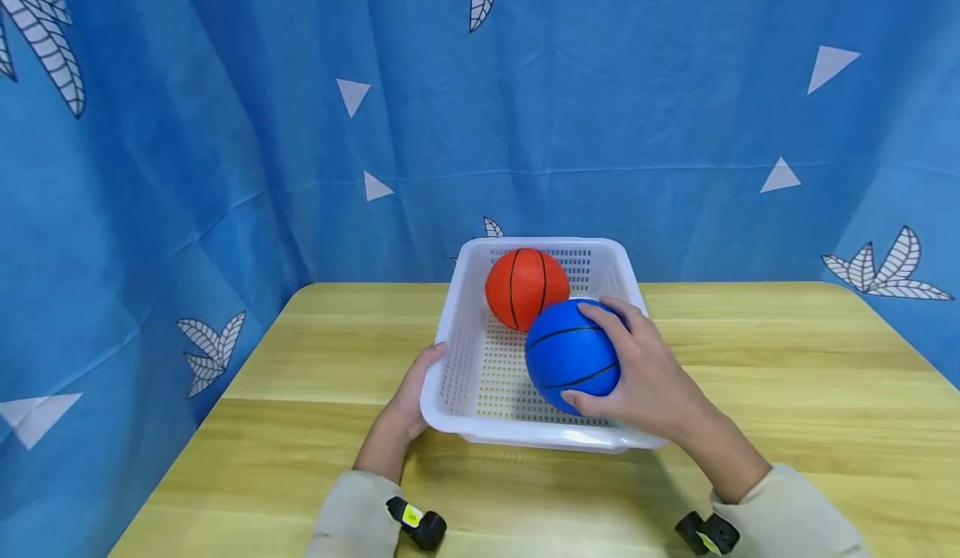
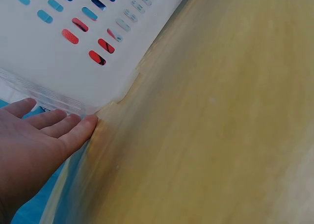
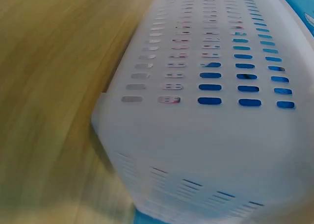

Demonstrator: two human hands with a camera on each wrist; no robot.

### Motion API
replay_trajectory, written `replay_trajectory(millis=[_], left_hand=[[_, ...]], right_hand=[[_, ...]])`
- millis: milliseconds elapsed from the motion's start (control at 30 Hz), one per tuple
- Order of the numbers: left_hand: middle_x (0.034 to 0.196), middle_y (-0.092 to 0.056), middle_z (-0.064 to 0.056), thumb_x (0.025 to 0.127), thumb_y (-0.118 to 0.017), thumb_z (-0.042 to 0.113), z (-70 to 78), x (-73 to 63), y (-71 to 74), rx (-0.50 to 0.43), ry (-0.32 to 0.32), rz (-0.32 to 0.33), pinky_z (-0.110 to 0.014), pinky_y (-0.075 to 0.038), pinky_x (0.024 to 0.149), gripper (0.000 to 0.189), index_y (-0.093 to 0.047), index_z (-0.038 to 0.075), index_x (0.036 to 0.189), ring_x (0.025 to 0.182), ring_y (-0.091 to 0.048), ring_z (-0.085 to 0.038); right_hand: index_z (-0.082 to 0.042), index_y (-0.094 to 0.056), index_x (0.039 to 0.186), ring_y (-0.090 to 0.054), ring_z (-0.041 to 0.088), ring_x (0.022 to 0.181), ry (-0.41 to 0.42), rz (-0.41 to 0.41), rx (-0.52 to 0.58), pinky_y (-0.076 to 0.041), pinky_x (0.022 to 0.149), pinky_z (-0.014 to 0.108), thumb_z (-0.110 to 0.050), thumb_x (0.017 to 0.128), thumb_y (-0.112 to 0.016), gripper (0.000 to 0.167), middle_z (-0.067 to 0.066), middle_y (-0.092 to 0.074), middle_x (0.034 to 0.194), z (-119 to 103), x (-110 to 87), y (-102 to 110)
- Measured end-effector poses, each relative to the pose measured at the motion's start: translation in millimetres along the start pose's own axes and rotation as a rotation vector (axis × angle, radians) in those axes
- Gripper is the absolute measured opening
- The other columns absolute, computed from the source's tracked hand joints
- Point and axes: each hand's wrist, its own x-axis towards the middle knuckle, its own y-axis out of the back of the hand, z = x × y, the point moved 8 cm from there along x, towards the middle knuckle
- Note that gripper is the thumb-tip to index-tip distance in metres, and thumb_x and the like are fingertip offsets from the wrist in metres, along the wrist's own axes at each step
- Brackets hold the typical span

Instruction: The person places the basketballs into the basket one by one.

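A white perforated plastic basket stands on the table in the head view. My left hand is at its left side; in the left wrist view the straight fingers touch the outer wall just under the rim. Inside the basket's near right part is a blue toy basketball with black lines. My right hand grips it from the right, thumb near and fingers over the top. A red toy basketball lies behind it toward the far left. In the right wrist view the basket wall hides the right hand.
The light wooden table reaches out on both sides of the basket. A blue curtain with white leaves and triangles hangs behind the table's back edge and along its left side.
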Motion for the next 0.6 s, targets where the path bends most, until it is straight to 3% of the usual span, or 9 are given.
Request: replay_trajectory(millis=[233,500,600], left_hand=[[0.152,-0.021,-0.020,0.095,-0.022,0.045,-0.5,0.9,0.0,0.014,0.006,0.010,-0.055,-0.020,0.108,0.062,-0.013,0.019,0.151,0.135,-0.026,-0.041],[0.151,-0.022,-0.020,0.095,-0.023,0.046,0.5,0.4,0.8,0.014,0.000,0.010,-0.055,-0.020,0.108,0.062,-0.014,0.020,0.151,0.135,-0.027,-0.040],[0.148,-0.026,-0.022,0.095,-0.024,0.047,-4.0,-0.3,2.5,0.012,0.012,0.015,-0.053,-0.024,0.106,0.063,-0.016,0.019,0.151,0.131,-0.031,-0.040]], right_hand=[[-0.023,-0.038,0.141,-0.042,0.039,0.119,0.000,-0.122,-0.055,-0.049,0.079,0.058,-0.051,0.064,-0.079,0.091,0.015,-0.033,0.142,-2,3.6,-12],[-0.023,-0.041,0.139,-0.044,0.036,0.117,0.019,-0.195,-0.054,-0.051,0.077,0.053,-0.052,0.064,-0.079,0.089,0.013,-0.039,0.138,-4,3.0,-20],[-0.023,-0.042,0.139,-0.045,0.037,0.116,0.008,-0.212,-0.036,-0.051,0.076,0.052,-0.052,0.065,-0.079,0.088,0.012,-0.040,0.136,-2,0.1,-24]])
